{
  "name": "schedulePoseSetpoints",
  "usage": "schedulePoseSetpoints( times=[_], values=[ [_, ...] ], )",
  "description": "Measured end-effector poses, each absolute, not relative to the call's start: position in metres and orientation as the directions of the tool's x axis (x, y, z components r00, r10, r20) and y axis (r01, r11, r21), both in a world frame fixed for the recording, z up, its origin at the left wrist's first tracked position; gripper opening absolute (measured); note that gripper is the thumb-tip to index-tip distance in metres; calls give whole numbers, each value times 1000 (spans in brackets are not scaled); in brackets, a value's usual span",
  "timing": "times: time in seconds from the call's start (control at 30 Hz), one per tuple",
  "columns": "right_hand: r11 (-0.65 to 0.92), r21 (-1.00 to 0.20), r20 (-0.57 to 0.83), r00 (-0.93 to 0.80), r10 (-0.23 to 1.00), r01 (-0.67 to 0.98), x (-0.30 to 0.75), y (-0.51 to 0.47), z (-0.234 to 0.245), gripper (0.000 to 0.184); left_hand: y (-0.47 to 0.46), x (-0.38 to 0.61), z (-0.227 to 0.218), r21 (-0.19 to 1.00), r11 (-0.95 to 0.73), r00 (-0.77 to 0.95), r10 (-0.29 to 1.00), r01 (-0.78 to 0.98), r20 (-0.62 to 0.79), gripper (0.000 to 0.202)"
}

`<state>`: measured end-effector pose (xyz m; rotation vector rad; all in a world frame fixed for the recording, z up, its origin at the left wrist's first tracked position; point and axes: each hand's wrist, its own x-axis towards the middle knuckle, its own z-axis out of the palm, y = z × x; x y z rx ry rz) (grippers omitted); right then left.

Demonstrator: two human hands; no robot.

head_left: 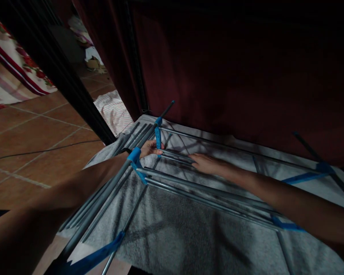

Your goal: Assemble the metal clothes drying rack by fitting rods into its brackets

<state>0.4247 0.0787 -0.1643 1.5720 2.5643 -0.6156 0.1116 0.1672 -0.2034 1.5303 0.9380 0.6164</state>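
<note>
A frame of grey metal tubes joined by blue plastic connectors lies on a grey towel point(172, 236). My left hand point(149, 149) reaches through the frame, fingers and thumb closed around the lower end of the far blue connector point(158, 138). My right hand point(204, 163) is closed on a thin metal rod point(176, 158), whose left end meets that connector by my left thumb. Whether the end sits inside a hole I cannot tell. Beneath my left wrist stands the near blue connector point(136, 164), with several tubes point(206, 187) running right from it.
Several loose grey tubes point(96, 206) lie side by side on the towel at the left. Blue brackets point(306, 177) join the tubes at the right. A dark red curtain point(231, 68) hangs behind. A black post point(65, 84) and a cable point(46, 151) are at the left, over the tiled floor point(31, 133).
</note>
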Motion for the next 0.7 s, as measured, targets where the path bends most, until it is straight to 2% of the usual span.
schedulePoseSetpoints(
  times=[0.23, 0.5, 0.7],
  values=[
    [357, -338, -227, -444, 867, 871, 295, 117, -166, 42, 168, 112, -214, 988, -51, 594, 803, 144, -45, 50],
    [379, -256, -261, -441, 859, 889, 292, 126, -178, 36, 173, 109, -219, 981, -181, 698, 712, 75, 78, 38],
    [401, -216, -245, -447, 860, 890, 293, 126, -180, 37, 178, 109, -226, 970, -209, 694, 717, 123, 66, 39]
  ],
)
